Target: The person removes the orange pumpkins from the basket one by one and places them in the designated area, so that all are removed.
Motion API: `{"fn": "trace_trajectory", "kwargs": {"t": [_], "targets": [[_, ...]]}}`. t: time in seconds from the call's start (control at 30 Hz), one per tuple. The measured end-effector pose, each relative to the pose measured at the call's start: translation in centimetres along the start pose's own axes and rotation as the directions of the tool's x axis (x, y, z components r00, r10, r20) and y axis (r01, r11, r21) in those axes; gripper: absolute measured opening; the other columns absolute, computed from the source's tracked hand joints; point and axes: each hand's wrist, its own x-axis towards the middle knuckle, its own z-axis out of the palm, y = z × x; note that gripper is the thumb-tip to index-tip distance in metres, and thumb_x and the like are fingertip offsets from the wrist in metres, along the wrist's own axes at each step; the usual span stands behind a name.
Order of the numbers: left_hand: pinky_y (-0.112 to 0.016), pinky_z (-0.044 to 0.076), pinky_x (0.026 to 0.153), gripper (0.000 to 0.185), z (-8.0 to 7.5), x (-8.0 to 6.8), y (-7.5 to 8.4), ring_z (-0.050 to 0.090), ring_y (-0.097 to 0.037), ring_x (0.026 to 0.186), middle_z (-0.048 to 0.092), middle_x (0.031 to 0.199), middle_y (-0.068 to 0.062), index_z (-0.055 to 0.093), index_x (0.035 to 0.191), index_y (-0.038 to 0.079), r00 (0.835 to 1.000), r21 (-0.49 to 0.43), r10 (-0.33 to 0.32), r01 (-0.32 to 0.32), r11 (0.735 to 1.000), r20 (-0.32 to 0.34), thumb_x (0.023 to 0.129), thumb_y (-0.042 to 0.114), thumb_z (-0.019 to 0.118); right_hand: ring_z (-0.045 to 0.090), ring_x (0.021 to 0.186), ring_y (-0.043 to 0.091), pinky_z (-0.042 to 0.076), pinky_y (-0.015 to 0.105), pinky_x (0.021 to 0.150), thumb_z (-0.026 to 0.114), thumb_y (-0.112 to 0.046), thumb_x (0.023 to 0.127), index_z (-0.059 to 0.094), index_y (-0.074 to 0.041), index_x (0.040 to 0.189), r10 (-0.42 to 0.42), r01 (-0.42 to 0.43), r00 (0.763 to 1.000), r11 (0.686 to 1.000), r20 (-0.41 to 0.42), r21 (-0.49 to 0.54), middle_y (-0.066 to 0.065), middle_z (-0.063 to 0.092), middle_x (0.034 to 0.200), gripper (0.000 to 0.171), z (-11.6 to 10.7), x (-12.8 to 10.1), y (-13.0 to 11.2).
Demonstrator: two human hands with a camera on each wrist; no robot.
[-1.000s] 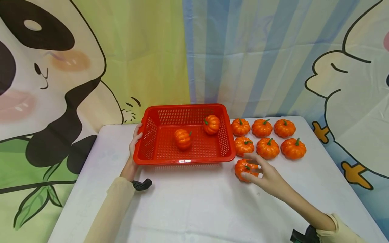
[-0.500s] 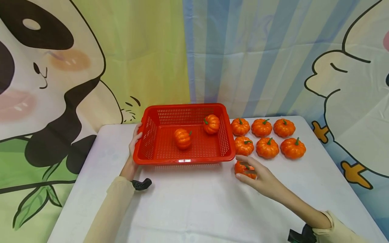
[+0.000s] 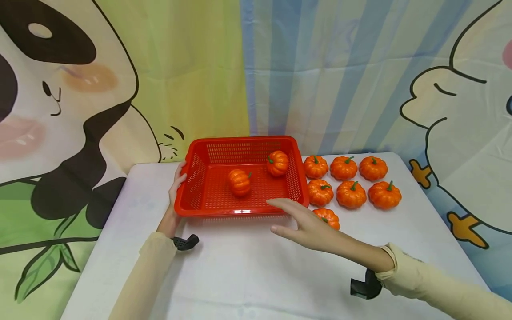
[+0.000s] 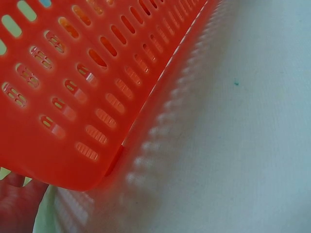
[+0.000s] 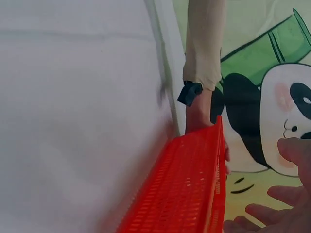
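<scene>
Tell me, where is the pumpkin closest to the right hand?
In the head view, that pumpkin sits on the white table, just behind the right hand, off the red basket's near right corner.

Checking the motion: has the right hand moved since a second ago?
Yes. The right hand went left from the pumpkin, toward the basket.

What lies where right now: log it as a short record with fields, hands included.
Left hand: left hand grips the left rim of the red basket
Right hand: right hand hovers with straight fingers by the basket's near right corner, holding nothing
In basket: two pumpkins
On table: seven pumpkins right of the basket on the white table
Nearest to right hand: the front pumpkin, partly hidden behind it
</scene>
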Motion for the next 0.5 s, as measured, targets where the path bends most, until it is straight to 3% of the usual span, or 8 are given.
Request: {"fn": "trace_trajectory", "kwargs": {"t": [0.1,0.3,0.5], "targets": [[-0.022,0.050,0.087,0.051,0.0,0.0,0.0,0.040,-0.017,0.118,0.021,0.153,-0.001,0.010,0.153,0.027,1.000,0.014,0.001,-0.001,1.000,-0.001,0.104,0.017,0.020,0.037,0.142,0.028,0.040,0.054,0.108,0.063,-0.039,0.092,0.042,-0.019,0.147,-0.007,0.009,0.999,1.000,0.052,-0.028,0.004,0.040,0.153,0.062,0.0,1.4,-0.7],[-0.022,0.050,0.087,0.051,-0.1,0.0,0.0,0.040,-0.017,0.119,0.021,0.154,0.000,0.010,0.153,0.028,1.000,0.016,-0.004,0.004,1.000,-0.004,0.104,0.018,0.020,0.030,0.146,0.027,0.030,0.053,0.116,0.061,-0.038,0.094,0.036,-0.015,0.150,0.005,0.009,0.988,0.996,0.155,-0.088,0.007,0.034,0.157,0.065,0.1,5.4,-1.3],[-0.022,0.051,0.088,0.051,-0.1,0.1,0.0,0.038,-0.018,0.120,0.019,0.155,-0.001,0.010,0.154,0.027,1.000,0.017,-0.005,0.005,1.000,0.002,0.104,0.018,0.020,0.026,0.148,0.030,0.030,0.051,0.116,0.059,-0.042,0.093,0.028,-0.010,0.153,0.116,-0.065,0.957,0.979,0.266,-0.192,0.016,0.026,0.159,0.074,0.3,10.7,-1.0]]}}
